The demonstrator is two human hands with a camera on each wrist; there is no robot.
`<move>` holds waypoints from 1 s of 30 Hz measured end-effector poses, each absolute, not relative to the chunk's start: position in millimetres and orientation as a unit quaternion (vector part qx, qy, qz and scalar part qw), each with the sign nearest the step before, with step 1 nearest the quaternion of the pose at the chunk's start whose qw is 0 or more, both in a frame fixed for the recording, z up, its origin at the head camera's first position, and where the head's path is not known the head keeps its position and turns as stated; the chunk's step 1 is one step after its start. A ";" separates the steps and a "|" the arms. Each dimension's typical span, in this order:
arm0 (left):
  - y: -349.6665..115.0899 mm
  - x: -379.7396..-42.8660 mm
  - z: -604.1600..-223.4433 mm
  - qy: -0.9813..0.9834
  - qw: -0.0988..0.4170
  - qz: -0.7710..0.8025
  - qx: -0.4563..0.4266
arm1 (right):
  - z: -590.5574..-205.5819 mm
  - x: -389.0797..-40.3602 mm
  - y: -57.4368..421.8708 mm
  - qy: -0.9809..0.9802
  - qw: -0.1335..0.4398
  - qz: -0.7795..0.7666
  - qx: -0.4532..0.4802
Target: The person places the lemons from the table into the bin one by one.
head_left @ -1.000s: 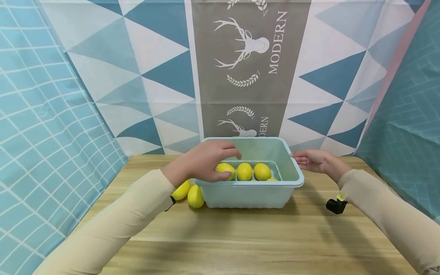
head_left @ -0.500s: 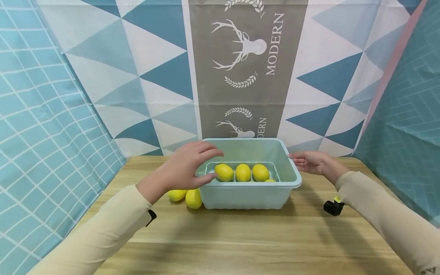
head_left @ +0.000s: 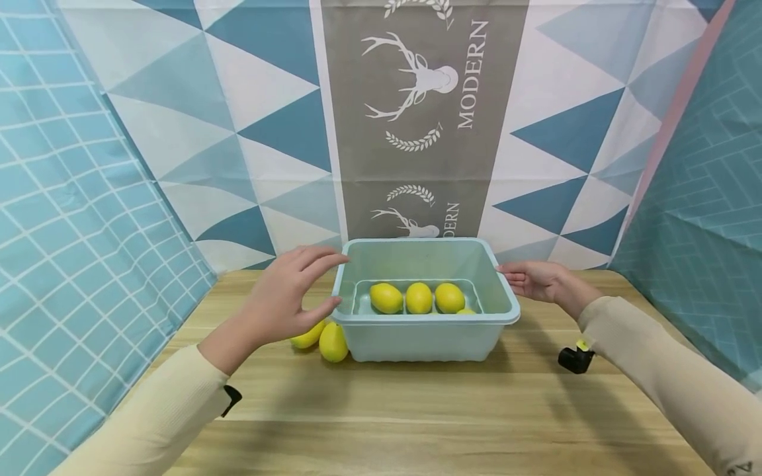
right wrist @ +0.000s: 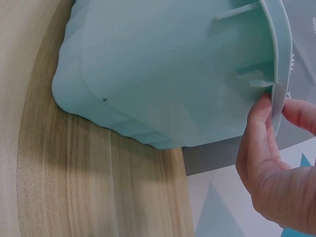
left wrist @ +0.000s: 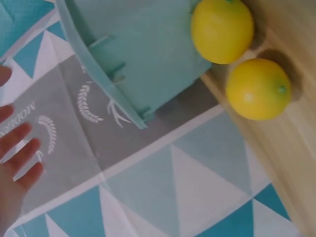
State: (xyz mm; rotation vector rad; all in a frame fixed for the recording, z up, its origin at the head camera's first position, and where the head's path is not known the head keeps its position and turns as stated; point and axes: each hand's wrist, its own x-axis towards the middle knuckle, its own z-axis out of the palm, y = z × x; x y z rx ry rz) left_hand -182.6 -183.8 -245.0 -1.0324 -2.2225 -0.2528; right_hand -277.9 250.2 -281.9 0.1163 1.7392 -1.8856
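A light green plastic basin [head_left: 419,340] stands at the back of the table with several yellow lemons [head_left: 419,299] on its floor. My right hand [head_left: 538,281] pinches the basin's right rim; in the right wrist view its fingers [right wrist: 257,131] lie under the rim and the thumb is on the other side. My left hand [head_left: 280,297] hovers by the left rim, its fingers spread and holding nothing. The left wrist view shows a gap between that hand and the rim [left wrist: 94,69]. Below it, two lemons, one nearer [head_left: 333,342] and one behind [head_left: 307,336], lie outside the basin.
The wooden table [head_left: 381,416] ends behind the basin at a patterned cloth backdrop [head_left: 286,165]. Blue gridded cloth [head_left: 71,218] borders the left side and teal cloth [head_left: 708,211] the right. A small black device [head_left: 575,360] sits by my right sleeve.
My left hand has moved left, from over the basin to beside its left rim, uncovering the lemons inside. My right hand has stayed on the right rim.
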 end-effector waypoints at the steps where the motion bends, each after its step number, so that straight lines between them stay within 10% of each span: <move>1: -185.9 -182.1 -247.1 -0.848 0.345 -0.103 -0.389 | -282.7 -278.0 250.2 0.649 0.284 -0.705 0.045; 13: -202.5 -185.2 -265.0 -0.849 0.423 -0.119 -0.294 | -290.1 -277.4 252.4 0.636 0.290 -0.714 0.048; 30: -219.1 -190.5 -302.6 -0.937 0.312 -0.073 -0.136 | -284.7 -281.9 253.6 0.636 0.294 -0.712 0.044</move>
